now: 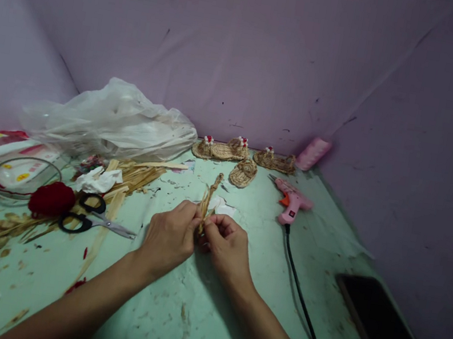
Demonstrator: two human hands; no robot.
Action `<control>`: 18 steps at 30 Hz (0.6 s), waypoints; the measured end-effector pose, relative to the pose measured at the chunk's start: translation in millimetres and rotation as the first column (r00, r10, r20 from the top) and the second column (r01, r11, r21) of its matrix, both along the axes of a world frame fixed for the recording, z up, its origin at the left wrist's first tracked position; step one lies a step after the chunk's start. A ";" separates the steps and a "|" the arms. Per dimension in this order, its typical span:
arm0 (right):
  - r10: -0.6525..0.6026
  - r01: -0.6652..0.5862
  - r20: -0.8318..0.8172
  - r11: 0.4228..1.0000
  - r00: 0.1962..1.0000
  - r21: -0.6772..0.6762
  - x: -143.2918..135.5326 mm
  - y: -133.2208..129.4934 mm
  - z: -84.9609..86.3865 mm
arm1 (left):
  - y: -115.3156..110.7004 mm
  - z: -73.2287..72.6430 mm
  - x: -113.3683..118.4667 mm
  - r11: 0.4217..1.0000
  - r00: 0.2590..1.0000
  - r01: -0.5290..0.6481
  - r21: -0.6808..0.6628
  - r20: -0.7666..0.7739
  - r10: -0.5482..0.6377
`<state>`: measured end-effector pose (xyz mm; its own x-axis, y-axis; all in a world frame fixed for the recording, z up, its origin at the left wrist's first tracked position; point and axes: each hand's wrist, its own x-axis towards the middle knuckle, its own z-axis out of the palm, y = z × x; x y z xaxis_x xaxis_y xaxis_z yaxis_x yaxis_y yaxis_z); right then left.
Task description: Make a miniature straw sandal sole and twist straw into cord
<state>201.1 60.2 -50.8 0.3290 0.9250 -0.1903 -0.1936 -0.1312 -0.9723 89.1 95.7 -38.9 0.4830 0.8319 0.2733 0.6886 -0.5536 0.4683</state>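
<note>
Between my two hands is a braided strip of dried plant fibre (216,184), its narrow end pointing away from me toward the wall. My left hand (172,231) pinches the strip from the left side, fingers curled. From the right, my right hand (227,245) grips the same piece with thumb and fingertips. The part of the strip between the fingers is mostly hidden. Just beyond lie scraps of white paper (223,207). Small woven slippers (225,151) with red and white beads stand along the wall, and a plain woven one (243,173) lies before them.
On the right are a pink glue gun (294,201) with a black cord (297,288), a pink roll (313,154) and a dark phone-like slab (381,334). Scissors (96,220), red yarn (52,199), dried fibre strips (142,177) and a plastic bag (117,119) lie left.
</note>
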 end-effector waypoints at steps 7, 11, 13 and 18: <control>-0.011 0.010 -0.080 1.000 0.997 -0.015 1.3 1.3 0.4 | 2.9 -3.5 -1.8 0.965 0.956 0.095 -0.243 0.293 -0.020; -0.004 0.004 -0.041 1.000 0.999 0.017 1.1 1.2 -2.7 | 1.7 -3.2 -1.4 0.982 0.957 0.073 -0.174 0.289 -0.020; -0.002 0.002 -0.030 1.000 1.000 0.023 0.8 1.0 -3.4 | 1.3 -3.0 -1.4 0.987 0.965 0.064 -0.149 0.261 -0.023; -0.009 0.010 -0.087 1.000 0.996 0.012 1.0 0.5 -2.3 | 5.4 -4.9 -2.9 0.909 0.902 0.206 -0.362 0.431 -0.033</control>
<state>202.1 60.7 -53.2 0.3205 0.9243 -0.2075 -0.2791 -0.1172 -0.9531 86.3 101.1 -43.7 0.5036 0.8537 0.1327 0.3290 -0.3315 0.8842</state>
